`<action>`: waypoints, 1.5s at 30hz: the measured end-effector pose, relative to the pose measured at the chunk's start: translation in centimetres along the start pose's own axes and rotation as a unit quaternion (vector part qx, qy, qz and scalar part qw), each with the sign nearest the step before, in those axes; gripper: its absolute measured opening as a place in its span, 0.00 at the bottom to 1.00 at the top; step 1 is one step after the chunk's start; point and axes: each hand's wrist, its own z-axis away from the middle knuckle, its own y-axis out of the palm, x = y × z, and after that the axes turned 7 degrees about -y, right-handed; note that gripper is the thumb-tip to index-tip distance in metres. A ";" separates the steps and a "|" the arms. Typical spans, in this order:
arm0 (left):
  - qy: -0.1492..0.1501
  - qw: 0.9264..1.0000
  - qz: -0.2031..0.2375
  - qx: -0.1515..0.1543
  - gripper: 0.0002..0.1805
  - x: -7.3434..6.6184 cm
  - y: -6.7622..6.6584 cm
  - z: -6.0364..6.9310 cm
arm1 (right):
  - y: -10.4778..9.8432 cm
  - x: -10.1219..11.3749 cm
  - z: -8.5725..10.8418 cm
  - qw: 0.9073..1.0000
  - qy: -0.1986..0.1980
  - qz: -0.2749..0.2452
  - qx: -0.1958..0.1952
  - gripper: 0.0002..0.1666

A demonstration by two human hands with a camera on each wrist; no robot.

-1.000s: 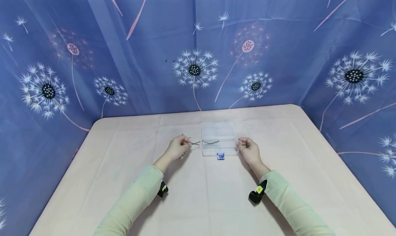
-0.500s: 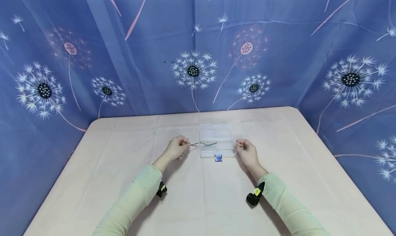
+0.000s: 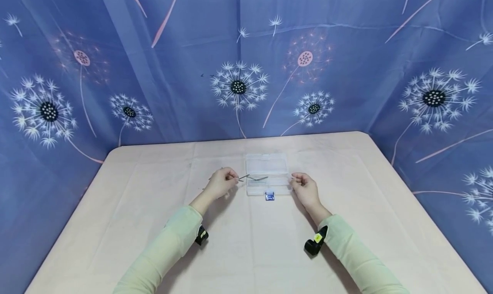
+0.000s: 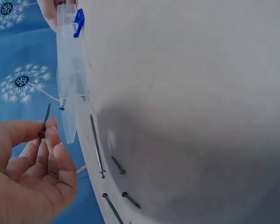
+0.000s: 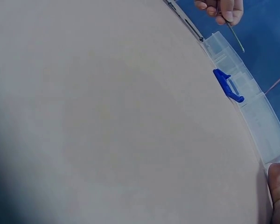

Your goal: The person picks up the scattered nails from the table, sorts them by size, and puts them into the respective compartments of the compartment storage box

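My left hand (image 3: 221,185) pinches a slim dark metal nail (image 4: 47,116); my right hand (image 3: 307,192) grips the right end of an open translucent plastic box (image 3: 266,163), centre of the head frame. Judged part-done: dark nails (image 3: 258,179) lie inside; loose nails (image 4: 97,147) remain, lower centre of the left-wrist frame. Blue plastic latch (image 3: 269,196) unfastened; no obstruction noted. Blue dandelion-print curtain (image 3: 173,93) behind.

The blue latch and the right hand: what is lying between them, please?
In the right wrist view, a stretch of the clear box's front wall lies between the blue latch and the right hand.
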 end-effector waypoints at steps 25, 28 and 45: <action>-0.060 0.998 0.029 -0.007 0.07 -0.8 2.4 -1.4 | -0.2 0.1 0.2 1.000 -0.015 -0.015 -0.004 0.15; -0.066 0.997 0.042 -0.009 0.06 -0.8 2.7 -1.6 | -0.1 0.0 0.3 1.000 -0.011 -0.012 -0.006 0.15; 0.016 0.999 0.041 0.029 0.05 -3.6 3.7 -3.2 | 0.0 -0.2 0.1 1.000 -0.017 -0.021 -0.007 0.15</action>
